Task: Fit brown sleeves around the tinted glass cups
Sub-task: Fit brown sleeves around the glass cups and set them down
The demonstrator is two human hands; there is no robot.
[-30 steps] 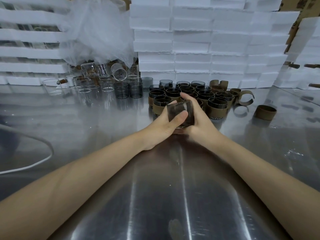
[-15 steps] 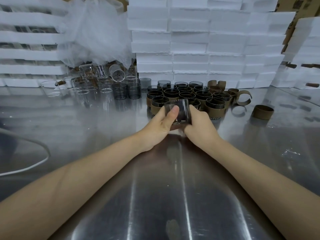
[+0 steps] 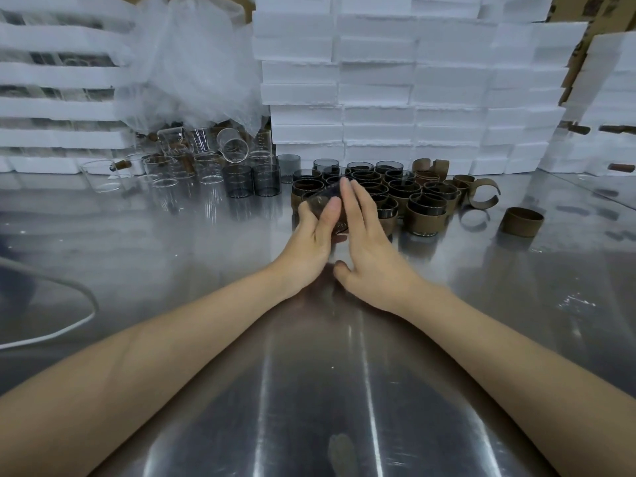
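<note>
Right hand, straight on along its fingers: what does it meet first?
Probably the cluster of sleeved cups just beyond the right hand and its fingertips. Depth is unclear, though little gap shows.

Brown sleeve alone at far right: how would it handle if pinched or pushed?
The brown sleeve is a thin hollow ring, so probably light and squashy when pinched. Resting rim-down on the shiny table, it would likely slide rather than roll.

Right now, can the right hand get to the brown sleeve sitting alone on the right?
Probably yes: the right hand is open, and only bare table lies between it and that sleeve.
</note>
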